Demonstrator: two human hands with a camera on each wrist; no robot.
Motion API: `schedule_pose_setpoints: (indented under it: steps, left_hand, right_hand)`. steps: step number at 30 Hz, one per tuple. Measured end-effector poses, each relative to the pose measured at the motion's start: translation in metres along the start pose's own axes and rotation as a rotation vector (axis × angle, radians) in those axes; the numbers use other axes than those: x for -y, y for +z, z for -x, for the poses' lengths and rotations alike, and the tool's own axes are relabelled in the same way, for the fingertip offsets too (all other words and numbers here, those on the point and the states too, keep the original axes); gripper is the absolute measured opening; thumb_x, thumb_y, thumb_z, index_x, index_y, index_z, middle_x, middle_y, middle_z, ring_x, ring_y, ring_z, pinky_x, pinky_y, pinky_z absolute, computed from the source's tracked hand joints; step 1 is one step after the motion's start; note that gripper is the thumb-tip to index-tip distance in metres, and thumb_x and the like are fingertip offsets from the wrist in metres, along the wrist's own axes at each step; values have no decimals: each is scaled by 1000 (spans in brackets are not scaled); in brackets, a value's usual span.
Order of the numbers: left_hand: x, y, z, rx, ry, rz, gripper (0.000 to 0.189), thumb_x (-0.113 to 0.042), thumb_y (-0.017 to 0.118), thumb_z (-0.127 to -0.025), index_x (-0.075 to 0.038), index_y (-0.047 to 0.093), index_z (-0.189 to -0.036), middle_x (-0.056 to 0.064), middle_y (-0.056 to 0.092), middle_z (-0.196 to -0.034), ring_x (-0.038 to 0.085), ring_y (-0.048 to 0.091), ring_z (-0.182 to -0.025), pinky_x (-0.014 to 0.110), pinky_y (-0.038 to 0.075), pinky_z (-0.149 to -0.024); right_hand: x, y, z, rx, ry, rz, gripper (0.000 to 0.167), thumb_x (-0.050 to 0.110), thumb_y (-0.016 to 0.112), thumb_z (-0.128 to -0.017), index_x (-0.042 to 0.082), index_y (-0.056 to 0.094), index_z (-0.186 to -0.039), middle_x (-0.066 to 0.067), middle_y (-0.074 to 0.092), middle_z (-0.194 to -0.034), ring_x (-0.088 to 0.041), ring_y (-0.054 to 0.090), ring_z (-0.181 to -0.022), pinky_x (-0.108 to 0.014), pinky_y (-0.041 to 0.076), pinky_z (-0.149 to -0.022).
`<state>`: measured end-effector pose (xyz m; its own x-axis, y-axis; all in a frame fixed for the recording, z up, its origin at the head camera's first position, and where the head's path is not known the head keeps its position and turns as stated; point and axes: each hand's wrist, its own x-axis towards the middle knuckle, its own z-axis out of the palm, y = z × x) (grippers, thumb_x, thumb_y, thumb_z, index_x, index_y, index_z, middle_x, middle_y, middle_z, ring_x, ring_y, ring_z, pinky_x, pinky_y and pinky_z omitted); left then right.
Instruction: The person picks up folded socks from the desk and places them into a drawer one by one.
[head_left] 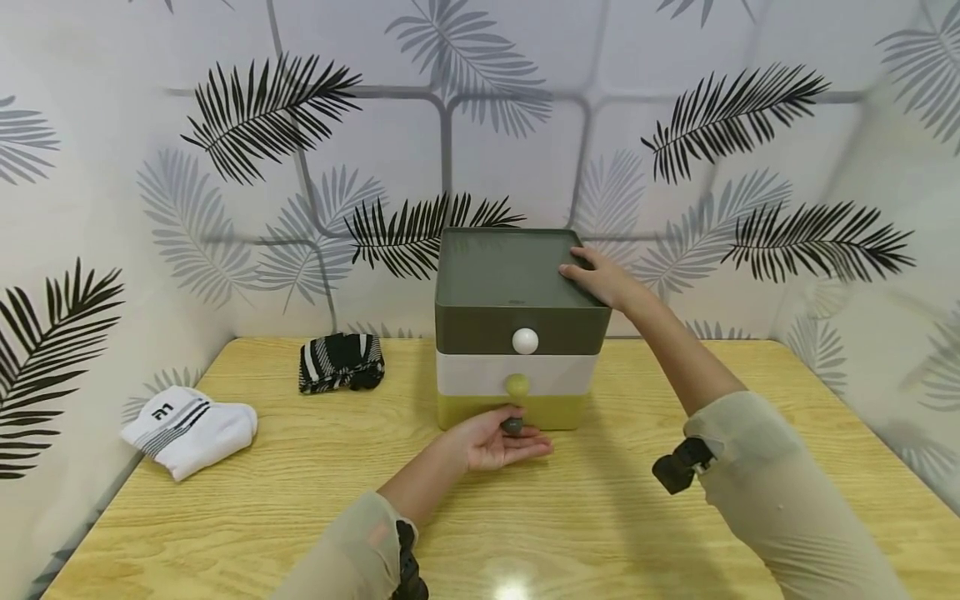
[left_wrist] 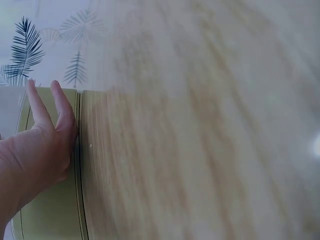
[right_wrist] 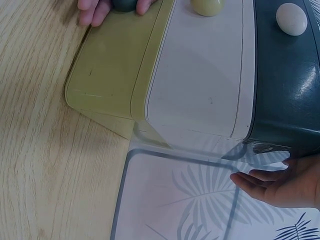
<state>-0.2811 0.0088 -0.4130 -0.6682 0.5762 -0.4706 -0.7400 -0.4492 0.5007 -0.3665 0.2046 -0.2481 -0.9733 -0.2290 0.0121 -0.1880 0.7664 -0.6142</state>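
Note:
A three-tier drawer box (head_left: 517, 329) stands at the back of the table, dark grey-green on top, white in the middle and yellow-green at the bottom. With thumb above and fingers below, my left hand (head_left: 491, 443) holds the dark round knob (head_left: 513, 426) of the bottom drawer (right_wrist: 107, 65). The right wrist view shows fingertips on both sides of that knob. My right hand (head_left: 603, 279) rests on the top's right edge, fingers fairly straight. A white knob (head_left: 525, 341) and a yellow-green knob (head_left: 517, 385) sit on the upper drawers.
Left of the box lies a folded black-and-white patterned cloth item (head_left: 342, 362). Folded white socks (head_left: 191, 429) with dark stripes lie at the table's left edge. Leaf-patterned curtains (head_left: 517, 150) hang close behind the wooden table (head_left: 315, 500) and at both sides.

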Motion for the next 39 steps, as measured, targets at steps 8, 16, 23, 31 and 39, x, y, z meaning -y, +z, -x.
schedule_pose_setpoints:
  steps: [8, 16, 23, 31, 39]
  left_hand:
    - [7, 0, 7, -11, -4, -27, 30, -16, 47, -97, 13, 51, -102, 31, 47, -119, 42, 40, -121, 37, 46, -86]
    - [19, 2, 21, 3, -36, -72, 30, -17, 47, -96, 12, 50, -103, 27, 49, -112, 43, 40, -120, 38, 45, -87]
    - [27, 1, 32, 17, -72, -125, 31, -19, 47, -96, 12, 51, -102, 25, 52, -106, 43, 40, -119, 39, 44, -89]
    - [38, 0, 44, 33, -87, -155, 31, -20, 46, -96, 10, 50, -103, 24, 55, -102, 44, 40, -118, 40, 43, -90]
    - [48, 0, 58, 59, -116, -178, 37, -22, 47, -96, 11, 47, -112, 24, 56, -104, 43, 43, -117, 40, 42, -91]
  right_hand:
    - [1, 0, 0, 7, 3, -2, 64, 34, 39, -98, 0, 15, -146, -23, 6, -149, -38, 7, -135, -49, 12, -106]
    - [-1, -1, 0, 2, -6, 1, 64, 34, 38, -98, -1, 14, -146, -24, 7, -149, -38, 8, -135, -49, 13, -106]
    - [-3, -1, 0, -8, -4, -6, 63, 32, 39, -98, -1, 15, -146, -24, 7, -149, -39, 9, -134, -48, 13, -106]
    - [-2, 0, 1, 2, 2, -9, 63, 33, 39, -98, -1, 15, -146, -24, 7, -149, -38, 8, -135, -48, 13, -106]
    - [-1, -1, 1, -1, -4, -10, 63, 33, 39, -98, -1, 15, -146, -24, 8, -149, -38, 9, -135, -48, 13, -106]
